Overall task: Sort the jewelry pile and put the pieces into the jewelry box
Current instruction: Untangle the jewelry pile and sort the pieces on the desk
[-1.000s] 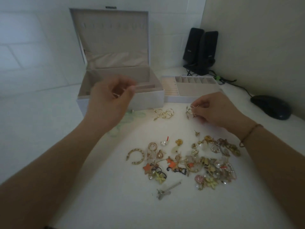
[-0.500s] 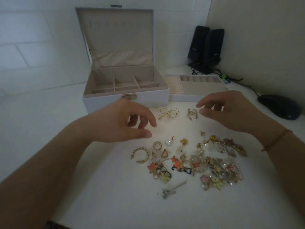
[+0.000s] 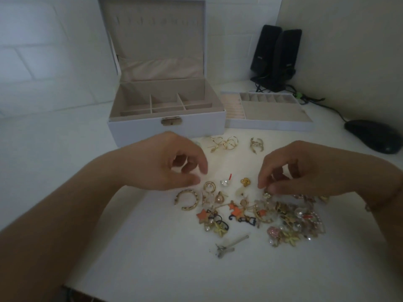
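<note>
A pile of jewelry (image 3: 272, 212) lies on the white table in front of me: gold hoops, orange stars, pearl and flower pieces. Two small gold groups lie apart near the box, one (image 3: 224, 143) at its front right corner, another (image 3: 256, 144) further right. The white jewelry box (image 3: 168, 127) stands open behind, its compartments bare. My left hand (image 3: 172, 162) hovers above the pile's left edge, fingers loosely curled, holding nothing. My right hand (image 3: 305, 171) reaches down onto the pile's upper right, thumb and fingertips closing on a small gold piece (image 3: 267, 194).
The box's removable tray (image 3: 270, 124) lies to the right of the box. Two black speakers (image 3: 275, 57) stand in the back corner with cables running to a black mouse (image 3: 375, 136) at the right. A silver hair clip (image 3: 229, 246) lies nearest me.
My left hand came back from the box and lowered over the pile's left side. My right hand let go of the gold piece near the tray and dropped onto the pile.
</note>
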The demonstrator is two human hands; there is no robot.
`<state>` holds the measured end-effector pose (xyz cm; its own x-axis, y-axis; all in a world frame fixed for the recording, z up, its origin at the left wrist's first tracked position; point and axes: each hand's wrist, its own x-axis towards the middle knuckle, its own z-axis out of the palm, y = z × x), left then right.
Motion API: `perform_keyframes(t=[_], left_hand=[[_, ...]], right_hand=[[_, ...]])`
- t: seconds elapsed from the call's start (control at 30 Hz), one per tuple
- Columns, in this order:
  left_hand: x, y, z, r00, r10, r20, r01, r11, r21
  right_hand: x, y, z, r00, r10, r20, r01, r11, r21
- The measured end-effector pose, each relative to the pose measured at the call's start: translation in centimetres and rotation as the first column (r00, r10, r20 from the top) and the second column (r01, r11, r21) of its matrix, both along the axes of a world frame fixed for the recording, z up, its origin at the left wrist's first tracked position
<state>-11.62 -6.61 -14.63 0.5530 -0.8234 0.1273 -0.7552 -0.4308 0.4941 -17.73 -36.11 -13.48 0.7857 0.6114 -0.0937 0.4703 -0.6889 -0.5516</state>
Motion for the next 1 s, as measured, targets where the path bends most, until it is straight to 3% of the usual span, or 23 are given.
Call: perform_keyframes(t=[0.1, 0.2, 0.37, 0.63, 0.87, 1.0], left_hand=[[-0.6, -1.3, -0.7, 0.993, 0.06, 0.104, -0.037, 0.978, -0.203], [-1.4, -2.9, -1.5, 0.99, 0.063, 0.124, -0.04, 0.982, -0.182], [-1.6, -3.8, -2.1, 0.999, 0.043, 0.024, -0.039, 0.991, -0.13], [-1.2, -3.8, -2.2, 0.994, 0.084, -0.073, -0.097, 0.974, -0.203], [-1.4, -3.6, -1.8, 0.976, 0.119, -0.181, -0.168, 0.944, -0.283], [-1.6, -3.5, -1.7, 0.976, 0.105, -0.189, -0.154, 0.951, -0.267]], right_hand=[[-0.4, -0.5, 0.8, 1.0, -0.007, 0.006, 0.007, 1.0, 0.02], [-0.5, -1.7, 1.6, 0.998, -0.034, 0.059, 0.031, 0.998, 0.055], [-0.6, -2.4, 1.5, 0.999, 0.026, -0.022, -0.026, 1.0, -0.013], [-0.1, -1.4, 0.3, 0.998, 0.033, -0.056, -0.037, 0.997, -0.07], [-0.5, -1.8, 1.0, 1.0, -0.001, 0.016, 0.0, 1.0, 0.022], [-0.6, -3.1, 2.0, 0.99, -0.116, 0.078, 0.11, 0.991, 0.072]])
